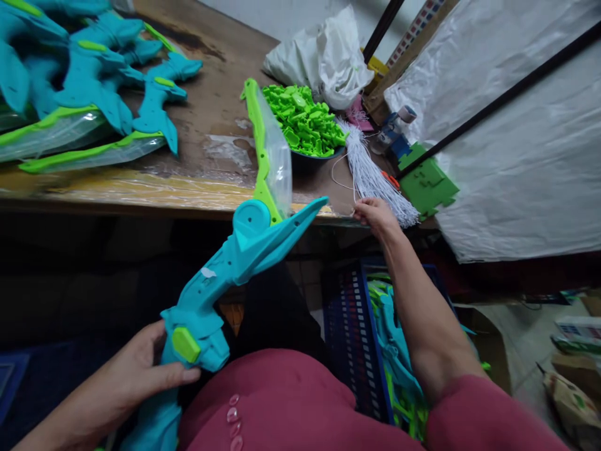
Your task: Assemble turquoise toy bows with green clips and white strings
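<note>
My left hand (126, 376) grips the handle of a teal toy bow (225, 269) with a green button, held over my lap. The bow's green limb, wrapped in clear plastic (270, 147), reaches up over the wooden table (206, 119). My right hand (373, 213) stretches to the table's front edge and pinches the end of a bundle of white strings (370, 169). A dark bowl heaped with small green plastic parts (305, 122) sits just behind the strings.
A pile of finished teal bows (89, 75) lies at the table's far left. A white bag (323, 56), a green flat piece (427, 181) and plastic sheeting (516, 138) stand to the right. A blue crate (347, 338) with teal parts sits on the floor.
</note>
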Demonstrator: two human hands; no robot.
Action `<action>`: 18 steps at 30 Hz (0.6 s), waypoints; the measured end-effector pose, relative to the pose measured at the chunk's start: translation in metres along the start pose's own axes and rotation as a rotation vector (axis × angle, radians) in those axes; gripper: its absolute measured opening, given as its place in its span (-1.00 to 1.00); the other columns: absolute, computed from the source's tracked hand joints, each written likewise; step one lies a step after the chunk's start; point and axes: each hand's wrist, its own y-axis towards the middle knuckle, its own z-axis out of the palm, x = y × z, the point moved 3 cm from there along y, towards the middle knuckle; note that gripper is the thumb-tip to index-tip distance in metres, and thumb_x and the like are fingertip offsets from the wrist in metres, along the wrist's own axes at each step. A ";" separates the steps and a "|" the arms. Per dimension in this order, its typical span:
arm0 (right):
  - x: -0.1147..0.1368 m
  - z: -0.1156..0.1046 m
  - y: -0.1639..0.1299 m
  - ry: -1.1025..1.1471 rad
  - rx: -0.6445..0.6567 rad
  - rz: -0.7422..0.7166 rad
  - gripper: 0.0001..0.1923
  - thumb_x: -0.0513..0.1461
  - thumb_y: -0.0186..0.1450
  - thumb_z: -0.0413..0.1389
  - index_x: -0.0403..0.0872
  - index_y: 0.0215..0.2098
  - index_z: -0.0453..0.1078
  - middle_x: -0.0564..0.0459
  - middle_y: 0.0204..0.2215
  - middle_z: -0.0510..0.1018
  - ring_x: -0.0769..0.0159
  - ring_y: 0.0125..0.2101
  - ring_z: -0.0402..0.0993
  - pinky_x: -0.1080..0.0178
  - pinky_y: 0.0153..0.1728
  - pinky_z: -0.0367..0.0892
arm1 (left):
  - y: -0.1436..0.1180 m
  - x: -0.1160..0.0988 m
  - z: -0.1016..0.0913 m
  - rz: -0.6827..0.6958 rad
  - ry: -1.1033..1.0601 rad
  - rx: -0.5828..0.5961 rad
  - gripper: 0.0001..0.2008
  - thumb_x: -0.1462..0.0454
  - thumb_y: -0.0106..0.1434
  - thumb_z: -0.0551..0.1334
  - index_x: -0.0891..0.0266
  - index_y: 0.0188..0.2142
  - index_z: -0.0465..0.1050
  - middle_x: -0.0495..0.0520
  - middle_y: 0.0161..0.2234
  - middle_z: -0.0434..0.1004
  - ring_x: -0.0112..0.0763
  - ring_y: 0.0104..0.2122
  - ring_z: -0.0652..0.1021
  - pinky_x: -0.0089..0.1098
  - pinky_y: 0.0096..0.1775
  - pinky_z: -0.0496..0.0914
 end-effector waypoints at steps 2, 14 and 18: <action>0.013 0.030 -0.039 0.179 0.164 -0.048 -0.78 -0.10 0.28 0.16 -0.05 -0.34 0.28 0.18 -0.55 0.43 0.50 -0.62 0.20 0.39 -0.60 0.07 | 0.006 -0.010 0.007 0.006 -0.088 0.064 -0.53 0.16 -0.07 0.54 0.18 -0.13 0.62 0.13 -0.11 0.71 -0.04 -0.07 0.63 -0.22 -0.01 0.50; -0.001 0.201 -0.258 0.771 1.154 0.196 -0.53 0.11 0.18 0.34 -0.13 -0.36 0.47 0.03 -0.50 0.58 0.38 -0.54 0.47 0.34 -0.48 0.37 | 0.041 -0.005 0.034 0.000 -0.286 0.289 -0.62 0.21 -0.06 0.55 0.30 -0.26 0.58 -0.02 -0.40 0.61 -0.49 -0.46 0.47 -0.49 -0.37 0.36; -0.002 0.216 -0.236 1.016 0.985 0.314 -0.56 0.11 0.24 0.29 -0.04 -0.16 0.49 -0.04 -0.16 0.66 0.21 -0.16 0.60 0.14 -0.05 0.50 | 0.024 0.003 0.033 -0.055 -0.163 0.386 -0.63 0.21 -0.02 0.53 0.28 -0.21 0.60 -0.02 -0.35 0.63 -0.44 -0.39 0.50 -0.45 -0.28 0.38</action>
